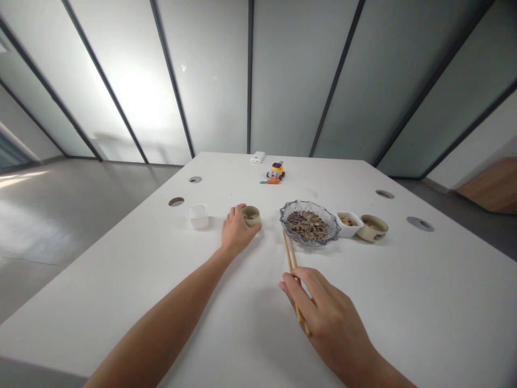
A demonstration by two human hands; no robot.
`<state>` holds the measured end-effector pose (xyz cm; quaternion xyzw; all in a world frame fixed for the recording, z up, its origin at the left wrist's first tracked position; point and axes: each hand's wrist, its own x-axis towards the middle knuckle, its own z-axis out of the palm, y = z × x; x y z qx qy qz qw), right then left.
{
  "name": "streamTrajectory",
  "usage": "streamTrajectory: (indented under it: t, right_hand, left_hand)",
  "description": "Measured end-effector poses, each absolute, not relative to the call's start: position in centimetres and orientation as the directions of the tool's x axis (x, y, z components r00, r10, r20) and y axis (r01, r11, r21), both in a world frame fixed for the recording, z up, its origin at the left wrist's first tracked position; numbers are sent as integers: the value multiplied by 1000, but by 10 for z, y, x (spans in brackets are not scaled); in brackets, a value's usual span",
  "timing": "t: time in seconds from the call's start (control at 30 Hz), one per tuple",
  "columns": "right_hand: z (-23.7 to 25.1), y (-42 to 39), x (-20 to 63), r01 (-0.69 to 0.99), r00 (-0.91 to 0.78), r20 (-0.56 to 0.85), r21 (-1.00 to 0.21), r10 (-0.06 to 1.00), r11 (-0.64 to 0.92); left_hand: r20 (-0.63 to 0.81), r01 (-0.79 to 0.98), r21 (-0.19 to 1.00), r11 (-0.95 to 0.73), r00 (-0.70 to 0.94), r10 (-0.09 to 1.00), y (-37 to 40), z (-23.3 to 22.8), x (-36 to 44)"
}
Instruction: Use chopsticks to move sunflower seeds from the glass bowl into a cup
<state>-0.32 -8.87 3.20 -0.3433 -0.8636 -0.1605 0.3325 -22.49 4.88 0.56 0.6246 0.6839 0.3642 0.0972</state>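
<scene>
My left hand (236,230) grips a small olive-green cup (253,220) from its left side, thumb and fingers around the wall. Something dark lies at the bottom of this cup, too small to name. A pair of wooden chopsticks (289,254) is held in my right hand (323,307), closed around them. Their tips point forward, close to the near left rim of a clear scalloped glass bowl (338,233). Inside that bowl is a heap of dark striped seeds (307,225), which look like sunflower seeds.
Right of the glass bowl stand a white square dish (348,231) with tan pieces and another olive cup (374,235). A clear plastic box (197,216) sits at left. Farther back are a yellow-grey toy (276,171), an orange screwdriver (271,182) and a white box (258,157). Holes pierce the white table (226,345).
</scene>
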Motion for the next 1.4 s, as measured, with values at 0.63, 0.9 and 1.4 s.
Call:
streamTrajectory:
  t: [0.63,0.9,1.4]
  right_hand:
    - [24,-76,-6,694,-524,675,-14,519,720]
    - [28,-74,-6,650,-513,706,-50,487,758]
    - [47,-69,9,508,-410,870,-33,275,860]
  left_hand:
    - [323,793,607,-53,-185,928,45,7,-225]
    - [325,790,610,-51,-191,926,46,6,-225]
    - [338,723,622,-299,97,936,42,7,-224]
